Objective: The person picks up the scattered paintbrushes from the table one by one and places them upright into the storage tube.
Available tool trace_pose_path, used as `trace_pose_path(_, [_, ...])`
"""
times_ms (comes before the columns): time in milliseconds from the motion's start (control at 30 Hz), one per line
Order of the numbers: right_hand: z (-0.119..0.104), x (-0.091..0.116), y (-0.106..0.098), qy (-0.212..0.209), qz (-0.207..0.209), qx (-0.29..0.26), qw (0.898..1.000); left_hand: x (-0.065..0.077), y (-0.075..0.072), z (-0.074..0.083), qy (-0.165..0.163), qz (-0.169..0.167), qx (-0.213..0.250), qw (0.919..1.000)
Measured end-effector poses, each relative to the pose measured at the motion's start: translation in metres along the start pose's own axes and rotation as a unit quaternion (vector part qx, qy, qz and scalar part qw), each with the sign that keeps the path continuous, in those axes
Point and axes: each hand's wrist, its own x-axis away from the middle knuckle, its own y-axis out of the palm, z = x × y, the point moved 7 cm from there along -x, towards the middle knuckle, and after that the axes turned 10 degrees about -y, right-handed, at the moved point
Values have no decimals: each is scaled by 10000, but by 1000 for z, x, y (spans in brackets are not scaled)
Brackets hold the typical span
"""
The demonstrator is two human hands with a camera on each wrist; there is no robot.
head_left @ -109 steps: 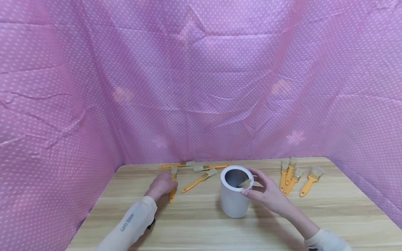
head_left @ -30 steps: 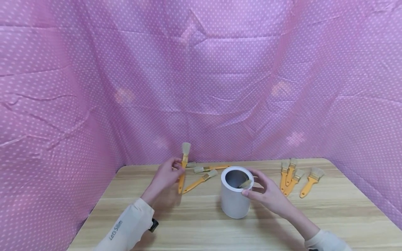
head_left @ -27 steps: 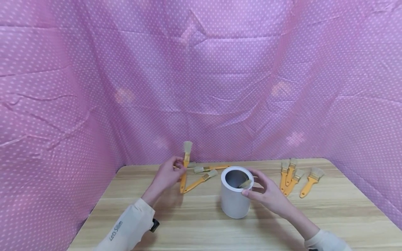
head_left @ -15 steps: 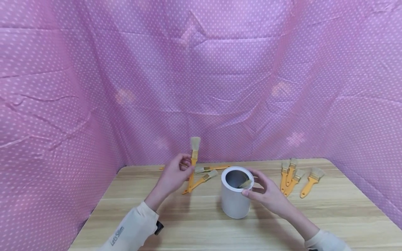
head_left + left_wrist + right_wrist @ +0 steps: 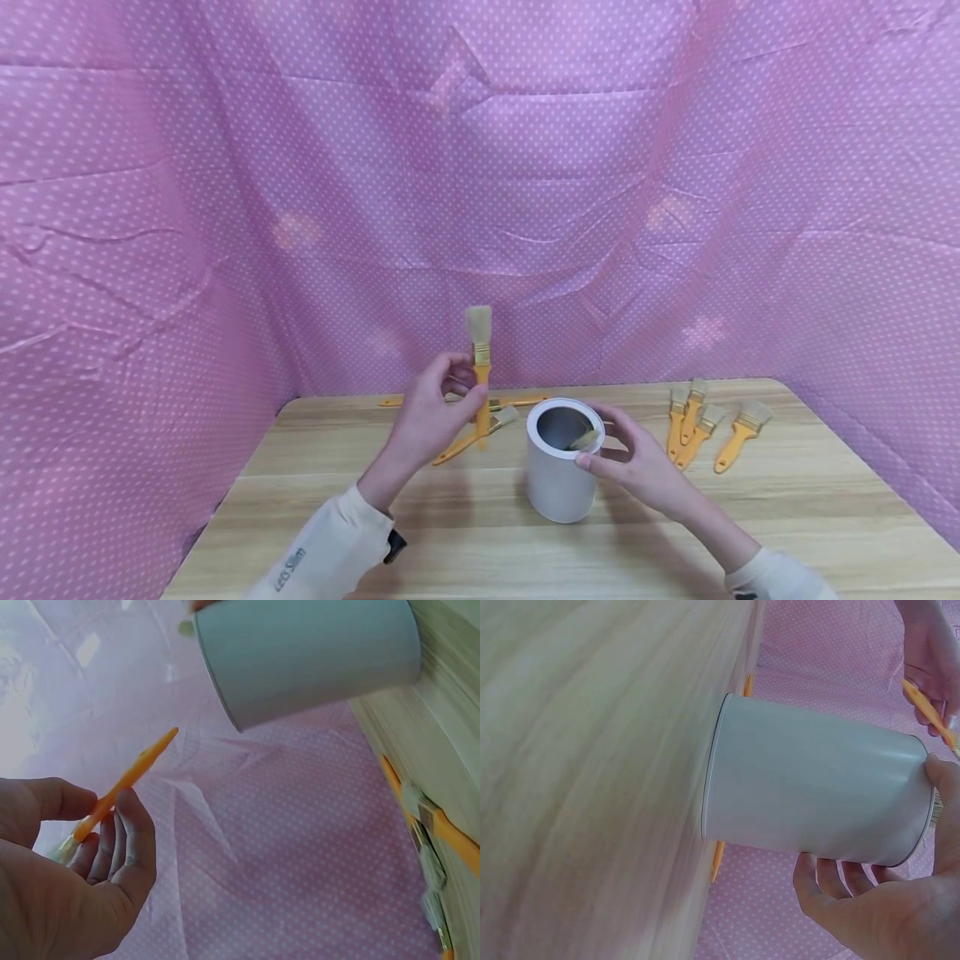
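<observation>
My left hand (image 5: pixel 435 412) pinches a paintbrush (image 5: pixel 482 354) by its orange handle, between thumb and fingers. Its pale bristles point up and the handle end hangs above the table, left of a white can (image 5: pixel 562 487). In the left wrist view the held paintbrush (image 5: pixel 131 774) is tilted and apart from the can (image 5: pixel 307 656). The can stands upright and open-topped, with my right hand (image 5: pixel 641 467) gripping its right side near the rim. Inside leans another paintbrush (image 5: pixel 584 440); its bristles reach the rim and its handle is hidden. The right wrist view shows my fingers (image 5: pixel 829 881) curled against the can wall.
Behind my left hand lie several paintbrushes, one angled (image 5: pixel 457 448) and another along the back edge (image 5: pixel 528 401). More brushes lie at the right, including a wide one (image 5: pixel 738 437). A pink dotted cloth (image 5: pixel 480 208) surrounds the wooden table (image 5: pixel 480 550).
My left hand has picked up a paintbrush that lay on the table, raised it bristles up and carried it right, nearer the can. My right hand and the can have stayed put.
</observation>
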Motion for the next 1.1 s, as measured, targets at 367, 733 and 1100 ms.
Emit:
trace_pose_path(367, [0,-1,0,45,3,-5,10000,-4,28,19,526,-276,572,9966])
trace_pose_path(733, [1,-2,0,177,-9,31,9998,-11,60,16,460,-574,590,9955])
trace_pose_path(1100, [2,-2,0,78,-56,21,10000,-6,84,5,314,-874,227,9954])
